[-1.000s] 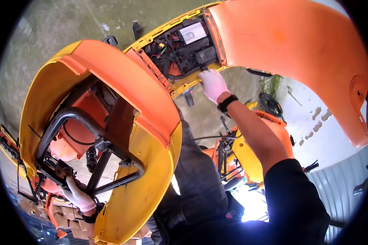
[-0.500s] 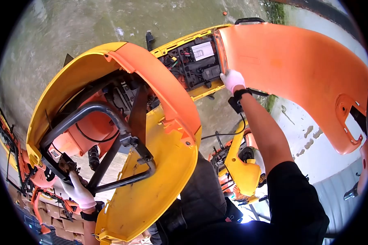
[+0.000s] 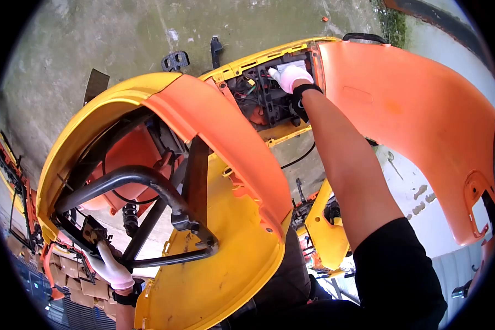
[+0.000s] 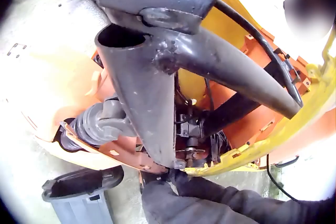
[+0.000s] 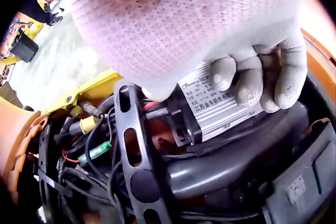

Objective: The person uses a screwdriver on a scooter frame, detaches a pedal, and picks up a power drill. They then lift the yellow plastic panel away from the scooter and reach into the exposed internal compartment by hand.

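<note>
My right hand (image 3: pixel 290 77), in a white-and-pink knit glove, reaches into the open compartment of an orange and yellow vehicle body. There it grips a silver controller box (image 5: pixel 210 106) with a printed label, its fingers bent over the top and the thumb at one end. A black slotted bracket (image 5: pixel 137 155) and a thick black tube (image 5: pixel 236 155) lie beside the box. At lower left, my left hand (image 3: pixel 113 269), also gloved, holds the end of the black tubular frame (image 3: pixel 132 179) near a small bracket. Its palm side is hidden by the frame.
Wires with a yellow connector (image 5: pixel 89 124) and a green connector (image 5: pixel 95 152) crowd the compartment. A large orange panel (image 3: pixel 401 104) curves away right; a yellow-orange shell (image 3: pixel 220 275) surrounds the frame. A grey bin (image 4: pixel 81 203) stands on the floor, and other vehicle parts (image 3: pixel 327 225) lie behind.
My right hand has moved from the compartment's near edge up and in onto the silver box. The left hand keeps its hold on the frame while the head view shifts.
</note>
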The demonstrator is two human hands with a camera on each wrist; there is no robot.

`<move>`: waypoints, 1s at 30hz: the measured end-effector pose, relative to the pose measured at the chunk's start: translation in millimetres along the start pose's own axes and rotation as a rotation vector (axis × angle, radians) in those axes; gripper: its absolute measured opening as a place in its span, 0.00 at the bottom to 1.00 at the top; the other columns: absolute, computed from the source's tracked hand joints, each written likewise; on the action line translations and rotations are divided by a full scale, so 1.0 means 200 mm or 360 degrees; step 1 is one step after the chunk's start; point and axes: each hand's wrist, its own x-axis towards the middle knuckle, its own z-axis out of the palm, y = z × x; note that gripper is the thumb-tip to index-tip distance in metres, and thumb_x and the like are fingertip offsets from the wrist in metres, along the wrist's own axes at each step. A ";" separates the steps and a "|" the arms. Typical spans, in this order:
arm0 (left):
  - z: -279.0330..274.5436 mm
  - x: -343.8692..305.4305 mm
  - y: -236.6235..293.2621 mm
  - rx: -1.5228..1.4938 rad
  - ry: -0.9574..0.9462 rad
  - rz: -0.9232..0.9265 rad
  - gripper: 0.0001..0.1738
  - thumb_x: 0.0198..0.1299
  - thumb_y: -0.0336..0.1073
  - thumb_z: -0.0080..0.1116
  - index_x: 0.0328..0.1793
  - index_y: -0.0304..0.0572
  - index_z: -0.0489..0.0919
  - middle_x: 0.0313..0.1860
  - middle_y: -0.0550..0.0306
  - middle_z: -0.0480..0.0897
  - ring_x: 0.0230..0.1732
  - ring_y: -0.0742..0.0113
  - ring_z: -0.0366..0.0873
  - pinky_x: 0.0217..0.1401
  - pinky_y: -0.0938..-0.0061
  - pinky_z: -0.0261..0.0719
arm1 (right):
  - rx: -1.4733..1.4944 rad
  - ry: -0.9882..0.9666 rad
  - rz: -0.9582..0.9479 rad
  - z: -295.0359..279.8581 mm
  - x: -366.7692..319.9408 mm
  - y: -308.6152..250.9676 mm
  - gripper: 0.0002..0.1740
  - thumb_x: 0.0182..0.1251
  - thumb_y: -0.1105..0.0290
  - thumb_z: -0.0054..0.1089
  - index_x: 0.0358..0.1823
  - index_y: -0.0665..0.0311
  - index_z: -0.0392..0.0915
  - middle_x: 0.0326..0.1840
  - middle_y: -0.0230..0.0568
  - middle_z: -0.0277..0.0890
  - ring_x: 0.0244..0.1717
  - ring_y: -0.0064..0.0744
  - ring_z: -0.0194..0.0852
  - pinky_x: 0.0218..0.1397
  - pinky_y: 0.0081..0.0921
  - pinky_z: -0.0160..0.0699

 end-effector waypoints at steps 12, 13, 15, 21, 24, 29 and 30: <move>0.05 -0.02 0.07 0.0021 0.0033 0.0092 0.21 0.66 0.39 0.50 0.59 0.30 0.70 0.30 0.66 0.71 0.21 0.81 0.61 0.22 0.85 0.57 | 0.0023 0.0128 -0.0003 0.00 -0.02 -0.06 0.40 0.73 0.38 0.28 0.53 0.66 0.80 0.58 0.54 0.76 0.60 0.52 0.73 0.65 0.43 0.69; 0.05 -0.02 0.08 0.0000 0.0000 0.0032 0.20 0.66 0.39 0.50 0.58 0.31 0.70 0.29 0.65 0.70 0.21 0.81 0.62 0.21 0.85 0.57 | 0.0012 0.0122 0.0013 -0.01 -0.02 -0.06 0.40 0.73 0.39 0.29 0.52 0.67 0.80 0.56 0.55 0.77 0.59 0.52 0.74 0.64 0.43 0.70; 0.05 -0.02 0.09 0.0015 0.0005 0.0009 0.18 0.66 0.39 0.50 0.56 0.32 0.69 0.28 0.65 0.70 0.21 0.80 0.62 0.20 0.85 0.58 | 0.0047 0.0176 0.0141 0.05 0.04 -0.04 0.40 0.73 0.38 0.30 0.50 0.69 0.80 0.54 0.56 0.78 0.57 0.52 0.75 0.62 0.42 0.71; 0.04 -0.03 0.15 0.0100 -0.0105 -0.0025 0.22 0.66 0.37 0.47 0.62 0.31 0.69 0.42 0.61 0.74 0.35 0.76 0.67 0.38 0.81 0.66 | 0.0071 0.0203 0.0180 0.08 0.06 -0.04 0.39 0.72 0.38 0.33 0.48 0.69 0.81 0.52 0.57 0.79 0.56 0.53 0.76 0.60 0.42 0.72; 0.05 -0.02 0.13 0.0064 -0.0069 0.0021 0.20 0.66 0.39 0.49 0.58 0.33 0.69 0.35 0.63 0.73 0.27 0.79 0.66 0.27 0.85 0.65 | 0.0094 0.0188 0.0165 0.10 0.09 -0.03 0.39 0.73 0.39 0.33 0.47 0.69 0.82 0.52 0.57 0.79 0.55 0.53 0.76 0.60 0.43 0.73; 0.07 -0.02 0.13 0.0035 0.0009 0.0043 0.18 0.66 0.41 0.51 0.54 0.35 0.69 0.30 0.64 0.71 0.21 0.81 0.65 0.21 0.86 0.63 | 0.0127 0.0251 0.0203 0.10 0.08 -0.03 0.38 0.72 0.39 0.34 0.45 0.67 0.83 0.49 0.55 0.80 0.53 0.53 0.78 0.58 0.44 0.74; 0.07 -0.02 0.12 0.0038 0.0007 0.0097 0.17 0.66 0.41 0.51 0.53 0.36 0.69 0.29 0.65 0.71 0.21 0.81 0.65 0.21 0.87 0.63 | 0.0104 0.0259 0.0199 0.11 0.08 -0.03 0.37 0.72 0.39 0.35 0.45 0.67 0.83 0.49 0.55 0.80 0.53 0.53 0.78 0.58 0.44 0.74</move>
